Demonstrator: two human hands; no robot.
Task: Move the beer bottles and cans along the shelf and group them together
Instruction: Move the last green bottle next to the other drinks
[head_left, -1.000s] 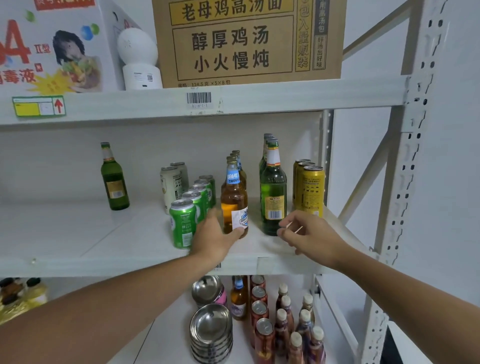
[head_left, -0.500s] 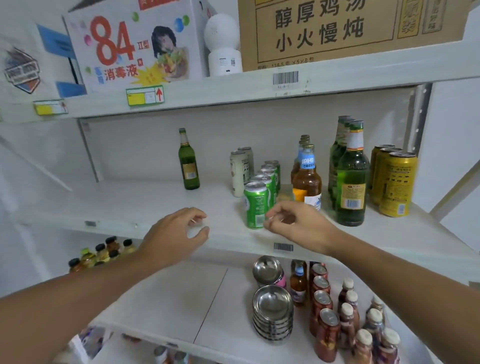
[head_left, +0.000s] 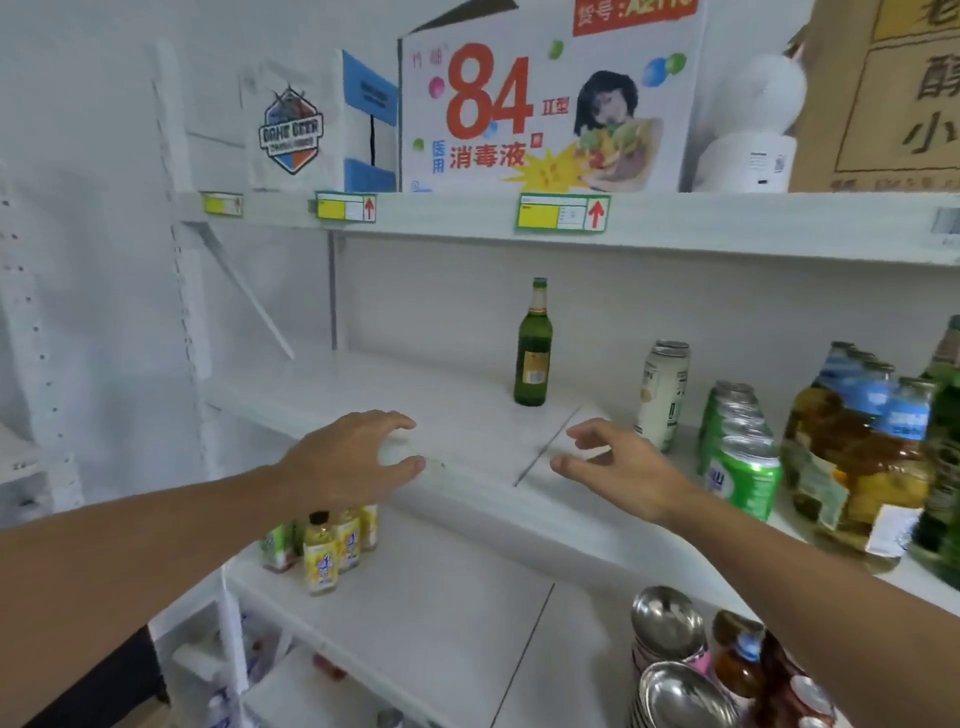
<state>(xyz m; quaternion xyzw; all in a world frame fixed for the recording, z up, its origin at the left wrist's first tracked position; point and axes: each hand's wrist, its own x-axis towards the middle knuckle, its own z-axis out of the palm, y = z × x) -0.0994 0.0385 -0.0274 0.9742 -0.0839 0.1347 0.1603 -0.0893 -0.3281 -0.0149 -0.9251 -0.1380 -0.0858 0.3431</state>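
Middle shelf (head_left: 467, 447) of a white storage rack, seen from the head camera. The view has swung leftward since the earlier frame, so the yellow cans have left the picture and the bare left span of the shelf now fills the centre. The left hand (head_left: 353, 462) and right hand (head_left: 618, 467) both hover over the shelf's front edge, fingers spread and curled, holding nothing; the right hand, earlier close to the front green can, now lies well clear of it. A lone green bottle (head_left: 532, 348) stands upright near the back, apart from the group at right: a white can (head_left: 665, 395), a row of green cans (head_left: 740, 457) and blue-labelled amber bottles (head_left: 857, 457), blurred.
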